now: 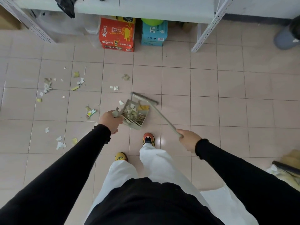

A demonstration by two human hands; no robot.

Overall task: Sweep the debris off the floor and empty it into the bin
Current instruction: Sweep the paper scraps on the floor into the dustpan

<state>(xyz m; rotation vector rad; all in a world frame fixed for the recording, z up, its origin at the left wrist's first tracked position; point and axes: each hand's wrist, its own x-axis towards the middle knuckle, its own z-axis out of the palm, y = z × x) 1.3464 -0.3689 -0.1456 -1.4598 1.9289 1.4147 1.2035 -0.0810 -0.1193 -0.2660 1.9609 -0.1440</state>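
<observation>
Left hand [112, 121] wrapped around the dustpan [135, 115] handle, pan already holding paper scraps, right hand [188, 140] gripping the broom [146, 99] stick, broom head at the pan's far edge, remaining debris [78, 83] scattered over the tiled floor [211, 88] to the left, grey bin [285, 38] at far right

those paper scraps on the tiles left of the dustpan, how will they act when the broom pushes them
The paper scraps look thin and crumpled, so probably very light and apt to scatter or flutter rather than slide together. The tiled floor looks smooth and glossy, so the flatter ones may cling and let the broom slip over them.
</observation>
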